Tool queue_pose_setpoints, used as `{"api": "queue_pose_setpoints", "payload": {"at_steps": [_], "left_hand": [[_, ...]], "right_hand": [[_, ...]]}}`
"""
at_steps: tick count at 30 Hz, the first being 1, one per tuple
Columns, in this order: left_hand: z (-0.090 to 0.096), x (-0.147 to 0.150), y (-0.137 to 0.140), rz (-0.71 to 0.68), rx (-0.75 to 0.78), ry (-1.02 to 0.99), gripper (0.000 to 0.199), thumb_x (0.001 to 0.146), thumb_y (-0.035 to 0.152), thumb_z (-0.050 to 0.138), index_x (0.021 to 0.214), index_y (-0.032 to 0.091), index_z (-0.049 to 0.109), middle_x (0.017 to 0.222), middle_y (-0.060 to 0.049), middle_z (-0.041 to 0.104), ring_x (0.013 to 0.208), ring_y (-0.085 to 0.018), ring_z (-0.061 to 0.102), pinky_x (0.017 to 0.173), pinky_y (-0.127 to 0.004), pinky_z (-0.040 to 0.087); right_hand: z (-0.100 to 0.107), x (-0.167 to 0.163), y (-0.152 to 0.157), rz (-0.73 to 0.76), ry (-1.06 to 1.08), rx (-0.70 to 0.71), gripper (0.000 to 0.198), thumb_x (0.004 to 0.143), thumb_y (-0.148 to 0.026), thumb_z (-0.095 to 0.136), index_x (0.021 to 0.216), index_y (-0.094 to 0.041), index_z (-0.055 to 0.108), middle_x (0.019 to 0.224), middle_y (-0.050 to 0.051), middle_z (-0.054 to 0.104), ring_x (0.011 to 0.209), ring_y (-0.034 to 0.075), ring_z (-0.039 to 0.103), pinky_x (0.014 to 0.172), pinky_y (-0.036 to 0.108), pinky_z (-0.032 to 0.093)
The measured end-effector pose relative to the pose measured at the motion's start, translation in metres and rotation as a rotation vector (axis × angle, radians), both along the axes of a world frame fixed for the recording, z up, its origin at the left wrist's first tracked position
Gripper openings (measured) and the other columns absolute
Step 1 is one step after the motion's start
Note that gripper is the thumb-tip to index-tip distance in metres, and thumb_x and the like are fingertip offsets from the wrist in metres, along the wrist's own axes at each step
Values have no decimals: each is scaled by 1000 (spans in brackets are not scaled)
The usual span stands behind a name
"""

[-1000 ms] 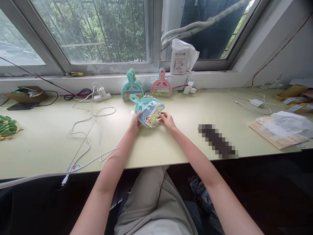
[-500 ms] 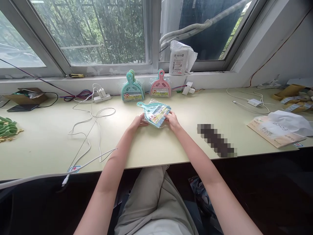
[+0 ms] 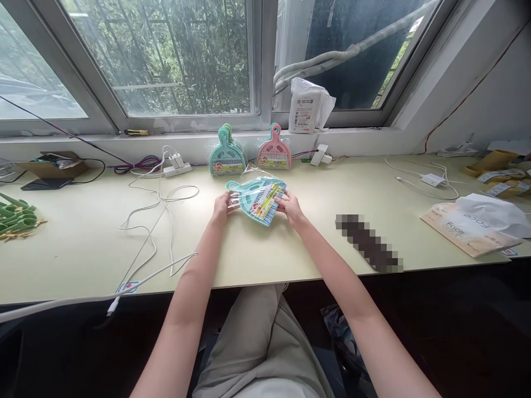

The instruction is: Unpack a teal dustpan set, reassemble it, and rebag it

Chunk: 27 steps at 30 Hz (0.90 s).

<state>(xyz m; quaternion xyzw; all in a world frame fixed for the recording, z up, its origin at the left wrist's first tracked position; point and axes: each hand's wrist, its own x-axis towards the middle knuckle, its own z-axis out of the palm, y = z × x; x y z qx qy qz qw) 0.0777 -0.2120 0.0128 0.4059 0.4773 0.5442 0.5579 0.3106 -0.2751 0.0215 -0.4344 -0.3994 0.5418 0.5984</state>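
Observation:
Between my hands is a light-blue dustpan and brush set (image 3: 259, 200) in a clear plastic wrapper, tilted, its handle toward the upper left. A printed label and blue bristles show on its face. My left hand (image 3: 226, 204) is closed on the loose wrapper at the handle side. At the bristle edge, my right hand (image 3: 290, 207) grips the set, thumb on top and fingers partly hidden under it. Just beyond, wrapped teal dustpan sets (image 3: 227, 155) and a pink dustpan set (image 3: 274, 149) lean upright against the wall under the window.
White cables (image 3: 155, 221) lie across the left of the table (image 3: 249, 260), near a power strip (image 3: 176, 167). Green plastic pieces (image 3: 19, 218) sit at the far left. To the right are a blurred-out dark object (image 3: 367, 243) and a tissue pack (image 3: 470, 226). A wrapped box (image 3: 309, 108) stands on the sill.
My left hand has moved left and now grips the wrapper by the handle. The dustpan set has turned and shifted slightly left and nearer. The camera view has tilted a little.

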Motion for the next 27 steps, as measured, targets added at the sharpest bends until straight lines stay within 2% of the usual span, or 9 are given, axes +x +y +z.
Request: {"api": "queue_pose_setpoints", "payload": {"at_steps": [2, 4, 7, 10, 12, 16, 19, 23, 27], "left_hand": [[2, -3, -1, 74, 35, 42, 36, 88, 44, 51, 107, 16, 63, 102, -11, 68, 81, -18, 67, 66, -30, 55], [5, -8, -2, 225, 121, 131, 39, 89, 44, 49, 118, 20, 59, 114, -11, 64, 91, -19, 66, 69, -29, 54], [12, -16, -6, 397, 301, 383, 43, 87, 49, 51, 118, 21, 61, 117, -10, 64, 106, -22, 61, 87, -33, 49], [19, -21, -11, 328, 439, 581, 41, 84, 53, 54, 100, 19, 70, 111, -9, 67, 111, -24, 58, 101, -38, 41], [21, -21, -13, 235, 477, 627, 36, 80, 52, 62, 91, 19, 73, 110, -9, 68, 110, -25, 59, 103, -39, 39], [20, -18, -14, 97, 380, 581, 29, 68, 45, 74, 79, 18, 75, 91, -9, 72, 94, -25, 65, 92, -36, 47], [16, -20, -10, 100, 317, 495, 27, 66, 41, 76, 76, 15, 74, 78, -9, 71, 79, -21, 67, 79, -31, 51], [11, -29, -3, 276, 253, 392, 24, 73, 36, 69, 80, 13, 68, 82, -8, 71, 61, -14, 66, 65, -28, 54], [7, -42, 4, 492, 129, 247, 15, 84, 28, 57, 88, 13, 58, 82, -6, 68, 53, -11, 64, 57, -25, 55]], "right_hand": [[0, 3, 0, 0, -12, 13, 36, 74, -19, 70, 107, -21, 55, 85, 2, 73, 73, 17, 71, 71, 34, 61], [1, 8, 1, 11, -36, 21, 37, 75, -18, 69, 109, -21, 56, 84, 2, 74, 71, 17, 71, 68, 33, 61], [3, 16, 0, 67, -84, 22, 43, 73, -18, 70, 113, -21, 56, 81, 2, 74, 69, 17, 71, 63, 31, 60], [6, 17, -1, 163, -126, 27, 48, 70, -20, 73, 115, -20, 57, 81, 2, 74, 67, 17, 70, 60, 30, 59], [7, 15, -2, 221, -151, 34, 50, 70, -21, 74, 117, -20, 57, 81, 2, 74, 66, 17, 70, 58, 29, 58], [9, 11, -5, 262, -175, 32, 53, 70, -22, 74, 120, -20, 57, 82, 3, 74, 65, 16, 69, 57, 27, 57], [10, 13, -5, 273, -173, 42, 55, 71, -23, 74, 123, -20, 56, 85, 3, 75, 69, 16, 70, 60, 27, 58], [9, 21, -2, 242, -139, 69, 57, 69, -24, 75, 123, -21, 56, 86, 3, 75, 73, 18, 71, 66, 31, 60], [6, 30, 5, 98, -72, 39, 49, 70, -20, 72, 116, -20, 56, 82, 1, 75, 69, 17, 70, 67, 32, 60]]}}
